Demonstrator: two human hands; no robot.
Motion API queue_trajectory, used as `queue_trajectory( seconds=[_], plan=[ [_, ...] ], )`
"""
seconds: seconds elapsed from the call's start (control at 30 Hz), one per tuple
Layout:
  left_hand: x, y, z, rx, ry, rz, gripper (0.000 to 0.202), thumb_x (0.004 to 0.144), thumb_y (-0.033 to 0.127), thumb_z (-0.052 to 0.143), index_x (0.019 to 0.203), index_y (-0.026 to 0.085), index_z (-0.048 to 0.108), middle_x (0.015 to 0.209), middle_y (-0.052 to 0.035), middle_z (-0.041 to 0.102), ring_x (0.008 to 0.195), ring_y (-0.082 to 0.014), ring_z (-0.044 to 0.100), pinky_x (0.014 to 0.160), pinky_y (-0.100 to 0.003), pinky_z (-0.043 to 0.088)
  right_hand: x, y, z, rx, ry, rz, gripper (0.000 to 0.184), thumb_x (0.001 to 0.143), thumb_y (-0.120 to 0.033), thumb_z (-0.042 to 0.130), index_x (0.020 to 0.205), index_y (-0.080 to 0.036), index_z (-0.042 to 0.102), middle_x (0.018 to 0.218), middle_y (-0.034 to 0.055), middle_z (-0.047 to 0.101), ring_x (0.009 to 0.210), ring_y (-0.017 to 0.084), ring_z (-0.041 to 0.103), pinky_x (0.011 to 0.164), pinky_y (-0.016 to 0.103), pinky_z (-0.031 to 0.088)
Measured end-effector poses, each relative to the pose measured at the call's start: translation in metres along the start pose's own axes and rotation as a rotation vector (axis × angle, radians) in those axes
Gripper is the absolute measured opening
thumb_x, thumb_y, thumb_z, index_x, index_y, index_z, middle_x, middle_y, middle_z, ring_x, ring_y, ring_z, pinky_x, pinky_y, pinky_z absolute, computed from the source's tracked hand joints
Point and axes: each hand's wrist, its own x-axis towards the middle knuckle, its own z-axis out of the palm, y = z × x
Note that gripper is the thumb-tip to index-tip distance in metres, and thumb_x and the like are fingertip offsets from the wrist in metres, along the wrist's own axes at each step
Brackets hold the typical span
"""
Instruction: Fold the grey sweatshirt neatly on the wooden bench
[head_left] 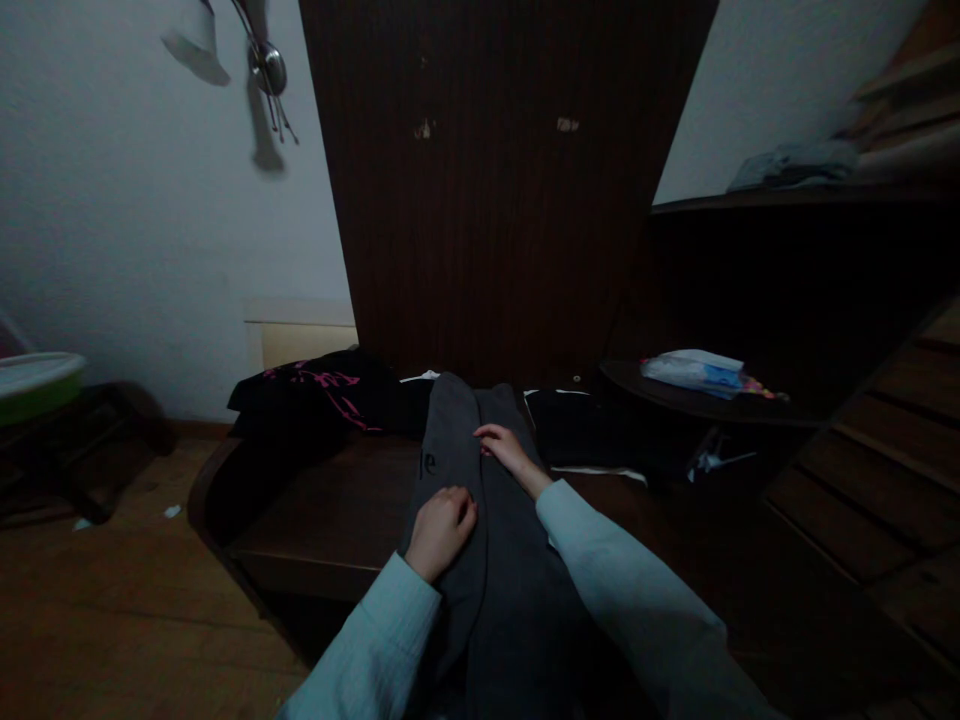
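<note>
A pair of dark grey trousers [499,550] lies lengthwise in front of me, its two legs side by side and its far end on the dark wooden bench. A small dark mark shows on the left leg. My left hand [441,530] is closed on the cloth of that leg, with its fingertips hidden under the curled hand. Farther along, my right hand [510,455] rests on the trousers near the line between the legs, its fingers loosely stretched and slightly apart.
Black clothing with a pink print [322,385] lies at the bench's [322,510] left end. Dark folded cloth [600,430] is to the right. A plastic packet [697,370] sits on a rounded shelf. A green tub [41,388] stands on a stool at far left.
</note>
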Motion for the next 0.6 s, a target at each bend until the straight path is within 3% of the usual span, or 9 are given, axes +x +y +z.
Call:
queue_trajectory(
  seconds=[0.17,0.4,0.6],
  plan=[
    [-0.003,-0.002,0.007,0.001,0.016,0.024,0.021,0.086,0.024,0.035,0.076,0.019,0.052,0.079,-0.0026,0.059,0.079,-0.0154,0.054,0.07,-0.024,0.037,0.02,-0.021,-0.005,0.13,-0.121,0.063,0.03,0.068,-0.025,0.055,0.096,-0.025,0.065,0.09,-0.0004,0.067,0.077,0.013,0.06,0.069,0.026,0.046],
    [-0.002,-0.005,0.005,-0.088,0.031,0.018,0.019,0.084,0.025,0.037,0.074,0.019,0.052,0.077,-0.0014,0.058,0.077,-0.0145,0.053,0.07,-0.024,0.038,0.049,-0.034,-0.001,0.029,0.002,-0.005,0.025,0.069,-0.023,0.054,0.091,-0.021,0.066,0.112,0.0045,0.06,0.102,0.017,0.054,0.087,0.031,0.04],
    [-0.005,-0.005,0.001,-0.36,0.138,0.034,0.022,0.086,0.028,0.035,0.073,0.019,0.051,0.076,-0.0008,0.055,0.074,-0.0127,0.054,0.069,-0.023,0.04,0.055,-0.017,0.003,-0.114,0.144,-0.047,0.028,0.067,-0.021,0.058,0.093,-0.017,0.066,0.122,0.0096,0.05,0.118,0.023,0.041,0.1,0.034,0.029]
  ],
)
